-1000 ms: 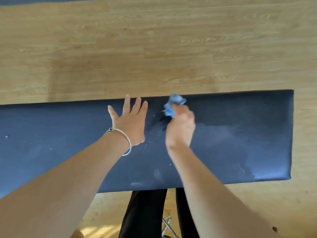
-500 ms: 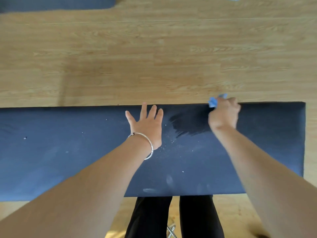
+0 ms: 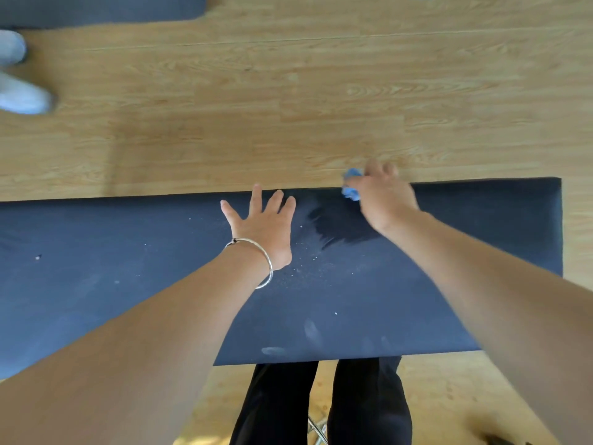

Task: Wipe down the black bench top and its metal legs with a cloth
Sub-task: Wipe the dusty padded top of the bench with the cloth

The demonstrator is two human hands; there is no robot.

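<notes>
The right hand (image 3: 386,200) grips a crumpled blue cloth (image 3: 350,190) at the black desk top (image 3: 144,268), twelve o'clock edge; the left hand (image 3: 264,231) lies splayed flat; one darker patch (image 3: 340,226) looks wiped; white dust (image 3: 303,271) and the legs seemingly remain.

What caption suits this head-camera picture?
Right hand holds a blue cloth at the far edge of the black bench top; left hand rests flat.

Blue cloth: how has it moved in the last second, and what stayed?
The right hand, gripping the blue cloth, swept it right along the bench top, then slightly back to the far edge, leaving a dark wiped streak. The left hand stayed flat; grit remains.
</notes>
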